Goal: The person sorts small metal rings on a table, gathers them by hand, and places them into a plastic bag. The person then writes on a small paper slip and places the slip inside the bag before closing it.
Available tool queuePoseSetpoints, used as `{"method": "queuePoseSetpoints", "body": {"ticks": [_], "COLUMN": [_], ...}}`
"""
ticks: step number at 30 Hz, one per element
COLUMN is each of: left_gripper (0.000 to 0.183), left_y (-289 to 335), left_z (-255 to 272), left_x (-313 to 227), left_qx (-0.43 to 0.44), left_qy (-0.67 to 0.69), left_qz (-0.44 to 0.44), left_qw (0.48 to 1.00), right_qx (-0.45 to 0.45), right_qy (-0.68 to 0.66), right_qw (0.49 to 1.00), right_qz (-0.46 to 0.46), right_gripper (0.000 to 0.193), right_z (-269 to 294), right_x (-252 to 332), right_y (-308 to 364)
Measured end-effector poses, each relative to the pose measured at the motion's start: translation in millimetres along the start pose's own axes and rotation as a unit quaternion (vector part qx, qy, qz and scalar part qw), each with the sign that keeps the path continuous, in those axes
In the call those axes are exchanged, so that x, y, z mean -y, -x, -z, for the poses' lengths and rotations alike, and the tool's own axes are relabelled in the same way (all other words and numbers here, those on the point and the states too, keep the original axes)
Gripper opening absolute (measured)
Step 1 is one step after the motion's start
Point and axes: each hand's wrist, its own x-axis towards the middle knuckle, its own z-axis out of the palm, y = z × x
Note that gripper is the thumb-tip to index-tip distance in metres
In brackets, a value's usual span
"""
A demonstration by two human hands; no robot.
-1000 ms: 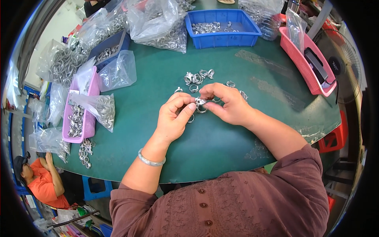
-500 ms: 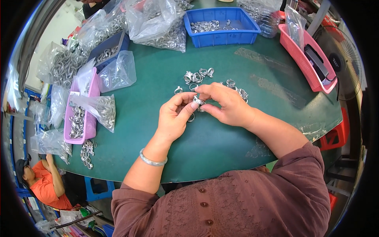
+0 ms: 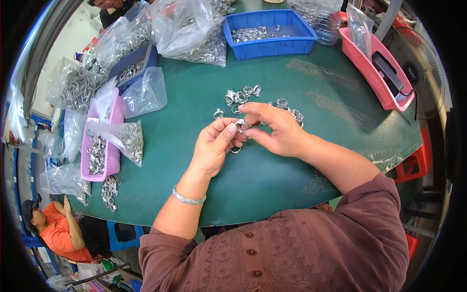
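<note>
A small silver metal ring (image 3: pixel 241 126) with a raised top is pinched between the thumb and fingers of my left hand (image 3: pixel 210 146). My right hand (image 3: pixel 284 130) is close on its other side, index finger and thumb apart; the thumb tip is at the ring's edge, and I cannot tell whether it touches. Beneath my left fingertips lies another silver ring (image 3: pixel 235 150), partly covered. Just beyond my hands is a loose cluster of similar rings (image 3: pixel 239 96), with a single ring (image 3: pixel 218 114) to its left. More rings (image 3: pixel 297 117) lie partly hidden behind my right hand.
Across the green table (image 3: pixel 189 97) stands a blue bin (image 3: pixel 272 49) of metal pieces beside clear bags. At left are a pink basket (image 3: pixel 113 160), a bag of rings (image 3: pixel 131 143) and loose rings (image 3: pixel 110 192). A pink basket (image 3: pixel 357 63) stands right. Other people are nearby.
The ring in my left hand has turned, so its round opening now shows. My right fingers have spread a little away from it. The view has shifted slightly.
</note>
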Motion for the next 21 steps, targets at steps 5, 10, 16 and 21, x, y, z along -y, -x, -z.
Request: {"method": "queuePoseSetpoints", "body": {"ticks": [5,10,16,21], "left_gripper": [0.026,0.026,0.026,0.026], "left_y": [0,-2,-3,-2], "left_z": [-6,2,7,8], "left_x": [2,-2,-7,-7], "left_qx": [0.0,-0.013,-0.012,-0.012], "left_qy": [-0.029,0.032,0.118,0.132], "left_qz": [-0.052,-0.008,0.029,0.033], "left_qw": [0.998,0.999,0.993,0.991], "right_qx": [-0.003,-0.011,-0.007,0.13], "right_qy": [-0.013,-0.02,0.08,0.204], "right_qw": [1.0,1.0,0.997,0.97], "right_qz": [0.006,0.008,0.006,0.009], "right_gripper": [0.041,0.039,0.026,0.025], "right_z": [-1,-1,6,9], "right_x": [1,-5,-12,-11], "right_y": [-1,0,1,4]}}
